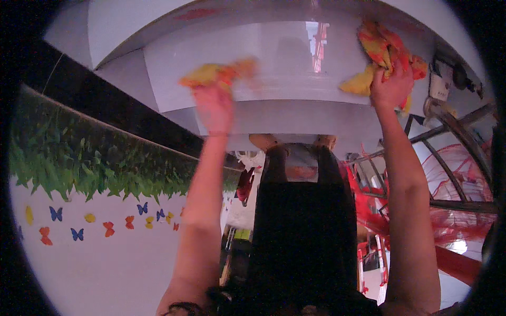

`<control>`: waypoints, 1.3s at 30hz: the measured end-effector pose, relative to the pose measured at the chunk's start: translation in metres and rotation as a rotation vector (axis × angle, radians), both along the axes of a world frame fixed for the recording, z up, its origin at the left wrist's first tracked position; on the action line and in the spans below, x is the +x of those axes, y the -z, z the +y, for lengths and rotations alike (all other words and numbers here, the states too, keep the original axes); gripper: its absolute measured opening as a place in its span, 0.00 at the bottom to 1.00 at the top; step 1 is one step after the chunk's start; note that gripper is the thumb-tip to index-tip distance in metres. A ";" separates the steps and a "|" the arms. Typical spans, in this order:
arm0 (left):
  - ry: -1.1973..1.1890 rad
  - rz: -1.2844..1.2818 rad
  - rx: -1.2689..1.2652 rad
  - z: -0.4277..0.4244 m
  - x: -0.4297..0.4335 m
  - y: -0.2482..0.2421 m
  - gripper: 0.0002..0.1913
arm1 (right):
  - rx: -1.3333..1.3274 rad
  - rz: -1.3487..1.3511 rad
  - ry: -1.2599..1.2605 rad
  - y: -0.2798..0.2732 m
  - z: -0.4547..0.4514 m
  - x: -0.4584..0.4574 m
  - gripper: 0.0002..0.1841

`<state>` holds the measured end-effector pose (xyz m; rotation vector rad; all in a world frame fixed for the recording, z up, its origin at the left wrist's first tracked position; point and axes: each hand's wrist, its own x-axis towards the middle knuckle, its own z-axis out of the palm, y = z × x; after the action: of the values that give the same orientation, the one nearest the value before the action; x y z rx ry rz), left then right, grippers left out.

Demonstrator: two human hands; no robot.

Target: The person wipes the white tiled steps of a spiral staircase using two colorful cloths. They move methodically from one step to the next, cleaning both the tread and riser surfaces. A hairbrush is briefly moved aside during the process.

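Note:
My left hand, blurred, presses a yellow and orange cloth against a glossy white tiled floor. Farther right, my right hand grips a second yellow and orange cloth, which is bunched up and spreads past the fingers on both sides. Both arms are stretched out, with the hands well apart. The tile between them reflects a bright window. My bare feet and dark clothing show behind the hands. The fingertips of my left hand are hidden by blur and cloth.
Along the left runs a black skirting below a wall with grass and butterfly decals. On the right stand a dark-barred frame and sheer red fabric. A white object with a dark cord lies near my right hand.

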<state>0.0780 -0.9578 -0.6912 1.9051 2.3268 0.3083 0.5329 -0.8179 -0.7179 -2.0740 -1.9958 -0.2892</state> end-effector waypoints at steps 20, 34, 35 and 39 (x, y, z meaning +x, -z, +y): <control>0.081 -0.390 0.353 0.050 0.032 -0.098 0.12 | -0.171 0.016 0.097 -0.038 0.001 -0.047 0.34; -0.824 0.250 0.190 0.261 -0.065 -0.149 0.21 | -0.625 0.842 -0.837 -0.070 -0.114 -0.272 0.27; -0.823 0.279 0.192 0.262 -0.063 -0.151 0.21 | -0.543 0.918 -0.795 -0.075 -0.102 -0.246 0.28; -0.789 0.274 0.167 0.262 -0.070 -0.149 0.19 | -0.720 1.196 -0.063 -0.091 -0.027 -0.103 0.31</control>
<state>0.0084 -0.6960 -0.5426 1.0250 3.2452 0.3246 0.4303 -0.8452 -0.6273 -1.6988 -1.3947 1.4955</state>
